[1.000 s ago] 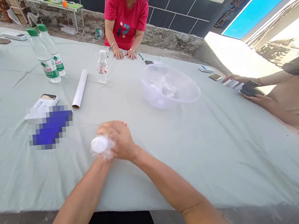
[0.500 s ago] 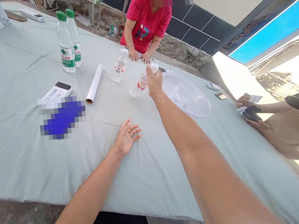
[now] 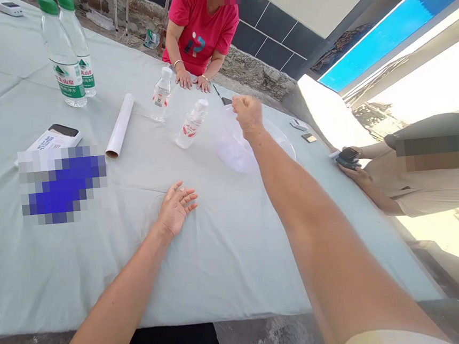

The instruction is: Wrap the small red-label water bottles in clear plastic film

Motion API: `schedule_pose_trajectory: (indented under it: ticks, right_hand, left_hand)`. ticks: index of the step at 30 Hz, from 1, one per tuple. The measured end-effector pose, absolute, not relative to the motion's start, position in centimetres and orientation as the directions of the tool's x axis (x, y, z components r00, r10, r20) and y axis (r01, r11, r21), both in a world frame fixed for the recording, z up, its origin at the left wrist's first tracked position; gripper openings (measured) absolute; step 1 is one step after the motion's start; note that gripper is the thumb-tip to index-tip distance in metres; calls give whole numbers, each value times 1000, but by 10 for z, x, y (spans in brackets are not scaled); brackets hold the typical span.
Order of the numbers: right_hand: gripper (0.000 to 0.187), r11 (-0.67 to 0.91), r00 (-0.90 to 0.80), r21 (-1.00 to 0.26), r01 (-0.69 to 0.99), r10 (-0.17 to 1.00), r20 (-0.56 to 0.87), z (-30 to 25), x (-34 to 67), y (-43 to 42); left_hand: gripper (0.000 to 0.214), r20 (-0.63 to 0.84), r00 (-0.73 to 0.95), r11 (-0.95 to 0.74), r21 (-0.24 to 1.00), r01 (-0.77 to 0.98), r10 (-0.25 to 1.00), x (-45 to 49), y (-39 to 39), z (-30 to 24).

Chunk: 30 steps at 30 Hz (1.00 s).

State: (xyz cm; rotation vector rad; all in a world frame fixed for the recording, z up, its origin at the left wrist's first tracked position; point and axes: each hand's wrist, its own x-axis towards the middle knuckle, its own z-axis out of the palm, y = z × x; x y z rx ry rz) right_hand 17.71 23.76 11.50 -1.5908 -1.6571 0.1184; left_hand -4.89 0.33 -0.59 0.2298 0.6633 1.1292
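Observation:
My right hand (image 3: pixel 248 115) is closed over the far side of a clear, shallow plastic basin (image 3: pixel 289 142); what lies in its fingers is hidden. A blurred, translucent lilac part (image 3: pixel 236 158) shows below and left of this hand. To its left a clear bottle with a red-and-white label (image 3: pixel 191 124) stands free on the cloth. Another such bottle (image 3: pixel 161 96) stands just behind it. My left hand (image 3: pixel 176 207) rests palm up on the cloth, fingers apart and holding nothing.
A white roll (image 3: pixel 120 126), two green-capped water bottles (image 3: pixel 64 63), a white box (image 3: pixel 48 145) and a blurred-out blue item (image 3: pixel 67 181) lie or stand leftward. A person in pink (image 3: pixel 201 30) leans on the far edge; another person (image 3: pixel 378 175) holds dark devices at right.
My right hand has let go of the red-labelled bottle and moved right over the basin. The view has swung, shifting things leftward. My left hand stays on the cloth.

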Motion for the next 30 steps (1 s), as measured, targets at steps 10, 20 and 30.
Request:
schedule_pose_trajectory:
  ticks: [10,20,30]
  right_hand:
    - [45,-184,388,-672,717,907,165,102,259,198]
    - [64,-144,400,-771,620,904,153,101,244,205]
    - [36,475,-302,-783,402,876,376,42,131,-8]
  left_hand:
    - [38,-364,257,434,580,-689,895,-45,-2,-1]
    - [37,-329,295,438,574,-691,897,-48,0,-2]
    - [47,-268,432,503,575,-645,861,-54,-2,4]
